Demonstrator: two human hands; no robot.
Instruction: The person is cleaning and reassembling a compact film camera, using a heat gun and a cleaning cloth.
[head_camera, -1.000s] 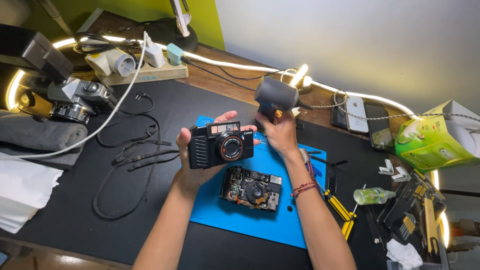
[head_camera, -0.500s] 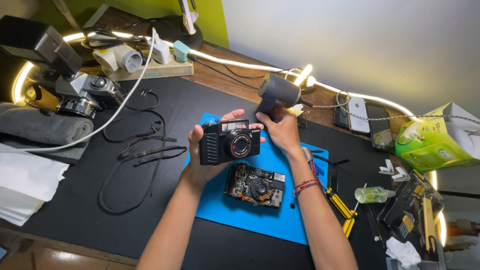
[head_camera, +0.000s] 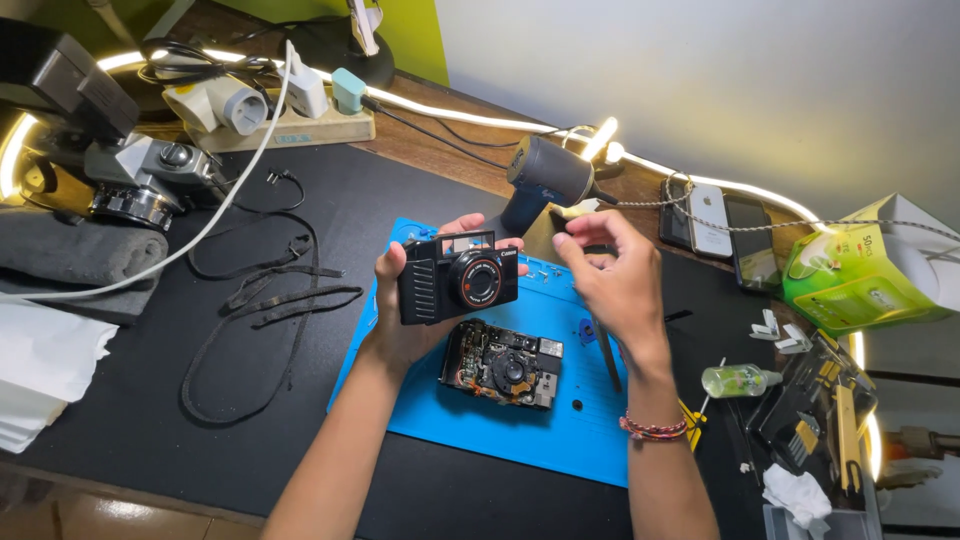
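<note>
My left hand (head_camera: 398, 330) holds up a black compact camera shell (head_camera: 458, 278) with its lens ring towards me, above a blue work mat (head_camera: 560, 425). A stripped camera body (head_camera: 502, 364) with bare circuitry lies on the mat just below it. To the right of the shell, my right hand (head_camera: 612, 280) hovers with its fingers loosely curled and apart, and I see nothing in it. A dark grey hand-held blower (head_camera: 548, 175) stands just beyond that hand, at the mat's far edge.
An older camera (head_camera: 140, 175) rests on a grey cloth (head_camera: 70, 255) at left, with a power strip (head_camera: 290, 125) behind and a black strap (head_camera: 260, 300) on the dark desk. Phones (head_camera: 710, 220), a green box (head_camera: 860, 270), a small bottle (head_camera: 740, 380) and tools crowd the right.
My right hand has let go of the grey blower, which now stands on the desk, and has come down beside the camera shell. The left hand still holds the shell.
</note>
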